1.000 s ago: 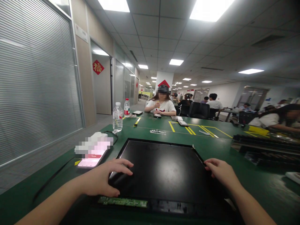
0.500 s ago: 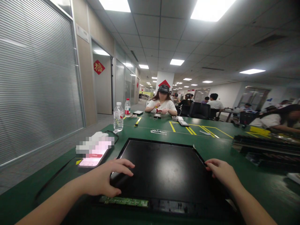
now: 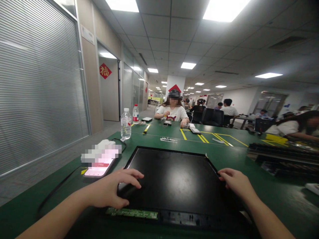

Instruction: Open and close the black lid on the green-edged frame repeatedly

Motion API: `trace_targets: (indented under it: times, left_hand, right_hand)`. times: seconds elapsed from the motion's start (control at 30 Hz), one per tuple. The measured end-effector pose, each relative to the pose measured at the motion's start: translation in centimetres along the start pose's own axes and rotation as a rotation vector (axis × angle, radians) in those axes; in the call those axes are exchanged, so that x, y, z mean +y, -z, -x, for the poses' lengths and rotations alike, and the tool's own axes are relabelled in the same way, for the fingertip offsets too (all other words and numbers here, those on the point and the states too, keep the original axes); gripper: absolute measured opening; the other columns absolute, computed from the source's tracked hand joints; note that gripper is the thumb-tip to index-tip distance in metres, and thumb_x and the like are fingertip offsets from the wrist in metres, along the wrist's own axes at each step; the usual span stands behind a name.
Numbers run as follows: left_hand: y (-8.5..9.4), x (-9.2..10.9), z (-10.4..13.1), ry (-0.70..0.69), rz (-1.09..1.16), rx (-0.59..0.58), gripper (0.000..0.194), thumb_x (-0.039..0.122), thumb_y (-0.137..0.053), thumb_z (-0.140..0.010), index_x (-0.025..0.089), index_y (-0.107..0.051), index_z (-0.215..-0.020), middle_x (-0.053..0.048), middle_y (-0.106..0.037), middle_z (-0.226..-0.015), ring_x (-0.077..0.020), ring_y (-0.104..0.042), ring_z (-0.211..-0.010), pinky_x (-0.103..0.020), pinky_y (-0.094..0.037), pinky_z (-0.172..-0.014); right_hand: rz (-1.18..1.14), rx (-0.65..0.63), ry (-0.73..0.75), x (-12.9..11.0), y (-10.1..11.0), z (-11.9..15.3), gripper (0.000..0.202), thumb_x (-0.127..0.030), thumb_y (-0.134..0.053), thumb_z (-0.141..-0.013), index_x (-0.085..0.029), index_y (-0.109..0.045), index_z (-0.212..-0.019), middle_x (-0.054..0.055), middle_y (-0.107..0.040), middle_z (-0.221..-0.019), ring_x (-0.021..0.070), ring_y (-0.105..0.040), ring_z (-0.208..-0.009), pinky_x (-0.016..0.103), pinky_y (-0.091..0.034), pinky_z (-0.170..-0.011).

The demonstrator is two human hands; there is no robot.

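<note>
A dark flat display panel [image 3: 171, 179] in a thin black frame lies on the green table before me, light glaring off its middle. Along its near edge runs a narrow green circuit board [image 3: 134, 213]. My left hand [image 3: 116, 186] is over the panel's left side, thumb and fingers spread wide apart; whether its fingertips press the surface I cannot tell. At the right edge, my right hand [image 3: 234, 181] pinches the frame between thumb and bent fingers. A small light tab [image 3: 206, 155] sticks up at the far right corner.
Left of the panel lies a phone [image 3: 98, 168] with a lit screen, beside a cable. Two water bottles [image 3: 126, 124] stand farther back. Opposite, a co-worker [image 3: 171, 111] sits handling small parts. Dark stacked strips [image 3: 281, 157] lie at the right, near yellow tape lines [image 3: 203, 137].
My hands and the panel stay almost exactly where they were. Across the table, the co-worker has moved one hand outward to a small dish.
</note>
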State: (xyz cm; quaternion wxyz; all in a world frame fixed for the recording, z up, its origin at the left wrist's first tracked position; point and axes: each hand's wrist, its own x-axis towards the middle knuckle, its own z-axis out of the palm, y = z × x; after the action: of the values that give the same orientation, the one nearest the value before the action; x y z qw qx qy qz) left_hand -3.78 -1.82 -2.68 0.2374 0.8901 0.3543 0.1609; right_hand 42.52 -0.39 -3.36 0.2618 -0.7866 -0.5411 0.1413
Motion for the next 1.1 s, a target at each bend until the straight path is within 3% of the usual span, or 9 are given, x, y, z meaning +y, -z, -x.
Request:
trace_targets:
  times: [0.1,0.2,0.37,0.67,1.1]
  left_hand:
    - [0.1,-0.1,0.0,0.047,-0.012,0.038,0.043,0.029,-0.066,-0.066,0.032,-0.060,-0.109,-0.001,-0.047,-0.134,-0.0245,-0.044,-0.121,-0.035,-0.033,-0.101]
    - [0.0,-0.9,-0.4,0.137,-0.071,0.170,0.035,0.036,-0.055,-0.077,0.029,-0.059,-0.111,-0.003,-0.046,-0.135,-0.0239,-0.045,-0.120,-0.036,-0.034,-0.101]
    - [-0.5,-2.6,-1.1,0.289,-0.216,0.320,0.034,0.030,-0.046,-0.080,0.021,-0.063,-0.108,-0.009,-0.052,-0.128,-0.0259,-0.047,-0.118,-0.040,-0.034,-0.102]
    - [-1.0,-2.9,-1.3,0.424,-0.236,0.307,0.040,0.021,-0.044,-0.074,0.014,-0.064,-0.108,-0.013,-0.047,-0.135,-0.0296,-0.043,-0.123,-0.043,-0.033,-0.104]
    - [-0.7,-2.4,-1.3,0.438,-0.268,0.232,0.045,0.017,-0.036,-0.077,0.012,-0.061,-0.115,-0.013,-0.046,-0.136,-0.0274,-0.043,-0.124,-0.039,-0.032,-0.104]
  right_hand:
    - [0.005,0.010,-0.001,0.0,-0.1,0.0,0.028,-0.035,-0.046,-0.071,-0.020,-0.067,-0.083,0.002,-0.071,-0.070,0.0132,-0.059,-0.048,0.024,-0.043,-0.054]
    - [0.002,0.002,-0.008,-0.1,0.0,0.1,0.028,-0.034,-0.045,-0.071,-0.020,-0.066,-0.083,0.002,-0.071,-0.070,0.0131,-0.059,-0.048,0.024,-0.043,-0.054]
    - [-0.003,-0.015,-0.016,-0.2,0.1,0.1,0.030,-0.035,-0.045,-0.071,-0.020,-0.066,-0.085,0.002,-0.070,-0.072,0.0133,-0.060,-0.050,0.025,-0.044,-0.057]
    - [-0.005,-0.001,0.003,0.1,0.0,0.0,0.029,-0.035,-0.045,-0.071,-0.020,-0.066,-0.084,0.001,-0.071,-0.070,0.0136,-0.059,-0.049,0.025,-0.044,-0.056]
    - [-0.018,0.000,-0.008,-0.4,-0.2,0.3,0.029,-0.033,-0.046,-0.069,-0.020,-0.067,-0.084,0.001,-0.069,-0.071,0.0132,-0.059,-0.052,0.024,-0.044,-0.055]
